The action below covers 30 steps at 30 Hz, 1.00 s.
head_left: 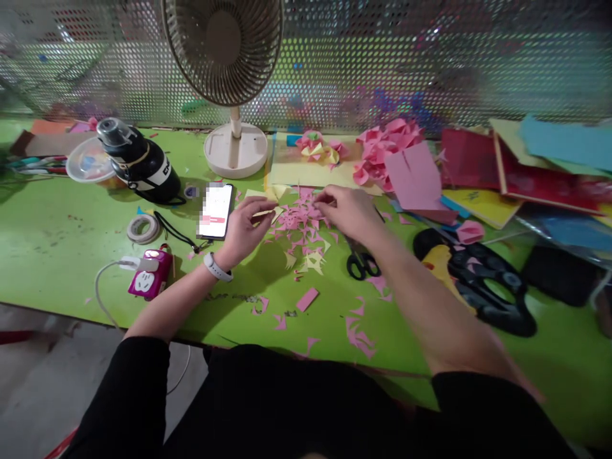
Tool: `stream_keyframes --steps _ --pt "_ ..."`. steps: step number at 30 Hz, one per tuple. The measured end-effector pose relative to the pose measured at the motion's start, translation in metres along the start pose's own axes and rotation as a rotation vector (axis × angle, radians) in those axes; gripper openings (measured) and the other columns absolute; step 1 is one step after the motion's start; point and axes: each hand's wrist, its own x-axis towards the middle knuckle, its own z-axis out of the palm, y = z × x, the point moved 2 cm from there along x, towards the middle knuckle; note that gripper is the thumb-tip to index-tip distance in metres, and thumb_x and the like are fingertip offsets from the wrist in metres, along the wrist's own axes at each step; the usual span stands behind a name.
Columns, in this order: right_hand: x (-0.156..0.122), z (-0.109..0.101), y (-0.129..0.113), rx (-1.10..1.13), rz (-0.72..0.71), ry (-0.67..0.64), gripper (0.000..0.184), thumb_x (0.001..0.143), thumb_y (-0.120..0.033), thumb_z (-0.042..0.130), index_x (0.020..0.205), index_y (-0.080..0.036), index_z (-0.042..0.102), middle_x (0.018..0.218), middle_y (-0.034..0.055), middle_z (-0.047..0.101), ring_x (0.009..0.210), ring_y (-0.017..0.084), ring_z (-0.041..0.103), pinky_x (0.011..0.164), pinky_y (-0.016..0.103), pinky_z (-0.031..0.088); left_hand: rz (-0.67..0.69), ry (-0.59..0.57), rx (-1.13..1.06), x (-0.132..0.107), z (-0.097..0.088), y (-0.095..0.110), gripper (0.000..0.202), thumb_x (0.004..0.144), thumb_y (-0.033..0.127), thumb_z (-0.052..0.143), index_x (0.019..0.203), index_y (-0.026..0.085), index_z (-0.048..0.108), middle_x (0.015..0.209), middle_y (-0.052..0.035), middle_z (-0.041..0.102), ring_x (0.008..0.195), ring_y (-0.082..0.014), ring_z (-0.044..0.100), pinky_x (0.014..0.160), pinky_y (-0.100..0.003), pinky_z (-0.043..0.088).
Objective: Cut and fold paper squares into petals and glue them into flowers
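Dozens of pink scraps (303, 220) on worktop (329, 325), between left hand (248, 223) and right hand (349, 213). At left, released grip, fingers parted; at right, pinched fingertips, cannot tell whether grasping anything. Beside left hand, phone (218, 207); near right wrist, scissors (357, 254). Farther back, fan (222, 39) and folded pink paper (389, 139).

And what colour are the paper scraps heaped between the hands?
The paper scraps are mostly pink, with some pale yellow; best seen in the head view.
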Motion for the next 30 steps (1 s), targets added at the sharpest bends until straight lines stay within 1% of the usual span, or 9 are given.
stream_keyframes --steps 2,4,7,9,12,15,20,25,30 --pt "-0.015 0.003 -0.009 0.153 -0.005 -0.011 0.008 0.086 -0.021 0.064 0.089 -0.02 0.071 0.081 0.0051 0.076 0.07 0.022 0.071 0.065 0.036 0.058 0.075 -0.008 0.063 -0.005 0.006 0.003 0.022 0.089 0.022 0.065 0.109 0.014 0.07 0.115 -0.0125 0.064 0.098 -0.0158 0.069 0.086 -0.031 0.062" --pt "-0.027 0.007 -0.016 0.267 -0.013 -0.039 0.007 0.086 -0.023 0.065 0.089 -0.02 0.071 0.079 0.005 0.076 0.069 0.023 0.072 0.065 0.037 0.059 0.177 0.002 0.162 -0.009 0.01 0.007 0.023 0.089 0.023 0.066 0.111 0.017 0.07 0.115 -0.0113 0.065 0.105 -0.0179 0.067 0.091 -0.034 0.061" --pt "-0.038 0.012 -0.022 0.351 -0.057 -0.053 0.009 0.086 -0.025 0.065 0.091 -0.021 0.072 0.08 0.0049 0.076 0.07 0.023 0.073 0.065 0.038 0.059 0.304 0.005 0.258 -0.012 0.013 0.013 0.022 0.09 0.022 0.066 0.112 0.02 0.069 0.114 -0.0103 0.066 0.11 -0.0194 0.065 0.094 -0.037 0.059" --pt "-0.043 0.012 -0.026 0.367 -0.084 -0.039 0.01 0.087 -0.027 0.065 0.092 -0.022 0.072 0.082 0.0045 0.076 0.07 0.023 0.073 0.064 0.036 0.059 0.346 -0.004 0.271 -0.013 0.013 0.015 0.022 0.09 0.022 0.066 0.112 0.02 0.068 0.114 -0.0108 0.067 0.109 -0.0199 0.066 0.094 -0.039 0.059" --pt "-0.046 0.009 -0.03 0.342 -0.099 -0.01 0.011 0.087 -0.028 0.064 0.093 -0.023 0.073 0.082 0.0042 0.077 0.071 0.023 0.073 0.062 0.034 0.057 0.372 -0.009 0.263 -0.014 0.014 0.016 0.021 0.09 0.023 0.066 0.111 0.019 0.068 0.112 -0.0114 0.067 0.107 -0.0199 0.067 0.092 -0.039 0.059" --pt "-0.049 0.007 -0.034 0.284 -0.114 0.005 0.012 0.088 -0.026 0.063 0.093 -0.022 0.073 0.081 0.0043 0.077 0.07 0.023 0.072 0.063 0.035 0.056 0.391 -0.01 0.236 -0.014 0.015 0.015 0.019 0.09 0.021 0.065 0.109 0.017 0.068 0.11 -0.0117 0.067 0.105 -0.0189 0.067 0.09 -0.036 0.06" --pt "-0.051 0.007 -0.038 0.218 -0.199 0.012 0.013 0.089 -0.025 0.061 0.094 -0.024 0.073 0.088 0.0043 0.077 0.074 0.023 0.072 0.068 0.036 0.056 0.37 -0.032 0.213 -0.016 0.017 0.015 0.02 0.09 0.022 0.065 0.109 0.017 0.069 0.109 -0.0116 0.067 0.102 -0.0181 0.068 0.087 -0.034 0.061" --pt "-0.052 0.007 -0.039 0.203 -0.233 0.022 0.014 0.09 -0.023 0.06 0.096 -0.023 0.073 0.087 0.0044 0.077 0.072 0.022 0.072 0.067 0.035 0.056 0.377 -0.048 0.195 -0.016 0.017 0.015 0.018 0.09 0.019 0.066 0.107 0.016 0.07 0.107 -0.0117 0.068 0.101 -0.0172 0.068 0.087 -0.032 0.061" --pt "-0.052 0.008 -0.039 0.21 -0.271 0.032 0.017 0.092 -0.024 0.058 0.1 -0.024 0.073 0.101 0.0064 0.077 0.088 0.025 0.073 0.079 0.04 0.058 0.356 -0.057 0.192 -0.016 0.017 0.015 0.014 0.09 0.019 0.066 0.102 0.016 0.071 0.106 -0.0111 0.069 0.1 -0.0169 0.069 0.085 -0.032 0.061"
